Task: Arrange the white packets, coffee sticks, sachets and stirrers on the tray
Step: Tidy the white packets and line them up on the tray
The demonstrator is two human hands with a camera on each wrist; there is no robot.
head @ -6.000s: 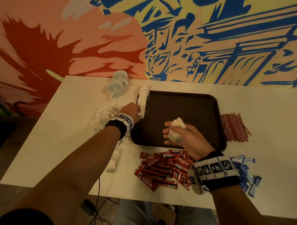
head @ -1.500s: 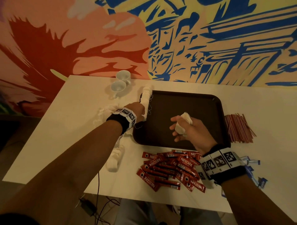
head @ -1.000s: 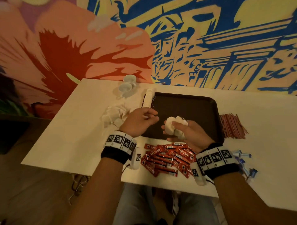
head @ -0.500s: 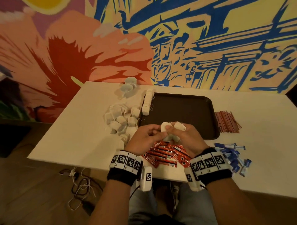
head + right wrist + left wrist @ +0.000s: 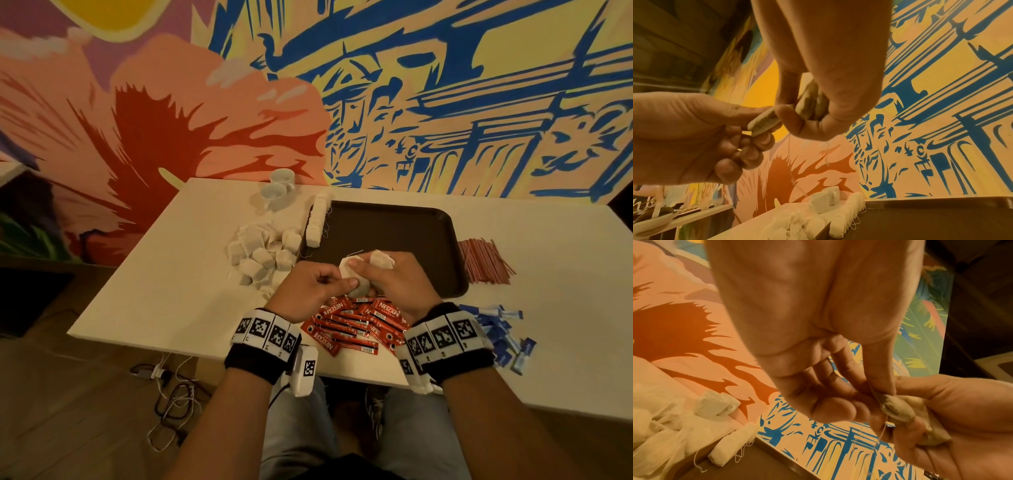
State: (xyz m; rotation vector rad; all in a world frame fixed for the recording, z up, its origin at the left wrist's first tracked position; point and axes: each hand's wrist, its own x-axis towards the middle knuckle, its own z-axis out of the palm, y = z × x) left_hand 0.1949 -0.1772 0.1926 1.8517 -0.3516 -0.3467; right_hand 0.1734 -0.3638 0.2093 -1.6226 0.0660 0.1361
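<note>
Both hands meet above the near edge of the dark brown tray. My right hand grips a small bunch of white packets, also seen in the right wrist view. My left hand pinches one white packet of that bunch between thumb and forefinger; its thread hangs down. A row of white packets stands along the tray's left edge. More white packets lie heaped left of the tray. Red coffee sticks lie under my wrists, blue sachets at the near right, red stirrers right of the tray.
Two white cups stand at the table's far left, by the painted wall. The white table has its near edge just under my wrists. Cables lie on the floor below the table's front left.
My left hand left the packet row at the tray's left edge and came over to the right hand, taking hold of one packet. Both hands drew back toward the near tray edge.
</note>
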